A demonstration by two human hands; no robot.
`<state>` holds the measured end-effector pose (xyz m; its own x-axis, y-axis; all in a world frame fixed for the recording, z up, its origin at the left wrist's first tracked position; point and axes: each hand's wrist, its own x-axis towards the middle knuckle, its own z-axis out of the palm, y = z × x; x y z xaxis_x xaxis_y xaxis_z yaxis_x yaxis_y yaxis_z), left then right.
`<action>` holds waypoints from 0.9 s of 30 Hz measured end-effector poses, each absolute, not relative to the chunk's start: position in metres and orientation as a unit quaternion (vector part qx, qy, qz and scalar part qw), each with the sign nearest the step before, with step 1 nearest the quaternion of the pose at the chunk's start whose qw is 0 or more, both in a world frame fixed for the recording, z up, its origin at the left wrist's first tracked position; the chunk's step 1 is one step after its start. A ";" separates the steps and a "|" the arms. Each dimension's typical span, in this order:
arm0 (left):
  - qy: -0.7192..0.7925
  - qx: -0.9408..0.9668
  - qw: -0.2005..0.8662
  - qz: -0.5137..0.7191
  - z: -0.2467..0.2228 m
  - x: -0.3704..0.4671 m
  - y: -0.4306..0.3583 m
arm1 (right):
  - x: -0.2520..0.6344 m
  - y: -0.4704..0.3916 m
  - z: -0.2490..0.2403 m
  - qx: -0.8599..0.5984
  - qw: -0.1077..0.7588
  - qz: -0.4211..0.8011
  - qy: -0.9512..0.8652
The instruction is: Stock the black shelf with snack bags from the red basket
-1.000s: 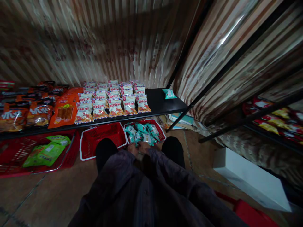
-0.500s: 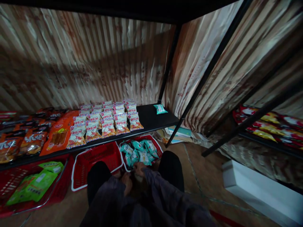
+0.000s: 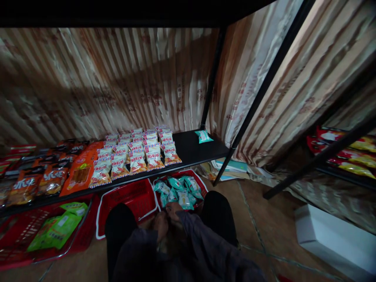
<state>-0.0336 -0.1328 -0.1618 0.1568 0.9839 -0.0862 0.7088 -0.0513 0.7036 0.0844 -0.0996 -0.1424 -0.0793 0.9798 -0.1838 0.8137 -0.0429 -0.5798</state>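
A red basket (image 3: 202, 184) with a white rim holds several teal snack packets (image 3: 184, 197), in front of the low black shelf. At its near rim is my right hand (image 3: 174, 211), fingers curled over the edge beside the packets. My left hand (image 3: 161, 224) is close by, just below the basket's near-left corner. Its fingers look curled, but dim light hides what they hold, if anything. One teal packet (image 3: 203, 136) lies alone at the right end of the black shelf (image 3: 192, 150).
White-and-orange snack bags (image 3: 136, 160) stand in rows on the shelf, left of orange-and-black bags (image 3: 53, 178). Another red basket (image 3: 126, 199) sits between my knees' left side and the shelf; green packets (image 3: 58, 231) fill one further left. Black posts (image 3: 249, 109) and a white box (image 3: 331, 235) are right.
My left hand has risen slightly toward the basket's near corner and my right hand. The view has shifted a little, so the scene sits further right. The packets look unchanged.
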 end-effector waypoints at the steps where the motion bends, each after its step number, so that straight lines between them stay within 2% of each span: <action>1: 0.612 0.690 0.320 0.215 -0.160 -0.033 -0.128 | 0.082 -0.098 -0.141 -0.658 0.137 0.293 -0.680; 4: 0.608 0.692 0.315 0.228 -0.157 -0.031 -0.114 | 0.075 -0.091 -0.136 -0.643 0.144 0.293 -0.692; 8: 0.596 0.691 0.275 0.302 -0.137 -0.030 -0.094 | 0.074 -0.081 -0.114 -0.616 0.207 0.276 -0.708; 10: 0.562 0.700 0.230 0.377 -0.113 -0.025 -0.079 | 0.081 -0.072 -0.094 -0.590 0.271 0.253 -0.717; 12: 0.521 0.715 0.204 0.419 -0.083 -0.014 -0.061 | 0.094 -0.056 -0.070 -0.525 0.435 0.184 -0.708; 13: 0.507 0.721 0.193 0.432 -0.068 -0.007 -0.051 | 0.102 -0.044 -0.058 -0.515 0.488 0.156 -0.687; 16: 0.502 0.725 0.178 0.437 -0.036 0.021 -0.019 | 0.130 0.003 -0.028 -0.562 0.558 0.117 -0.600; 22: 0.545 0.720 0.104 0.417 -0.008 0.068 0.044 | 0.181 0.097 -0.006 -0.637 0.486 0.242 -0.547; 27: 0.645 0.693 0.052 0.317 0.018 0.084 0.092 | 0.192 0.132 -0.007 -0.619 0.431 0.349 -0.556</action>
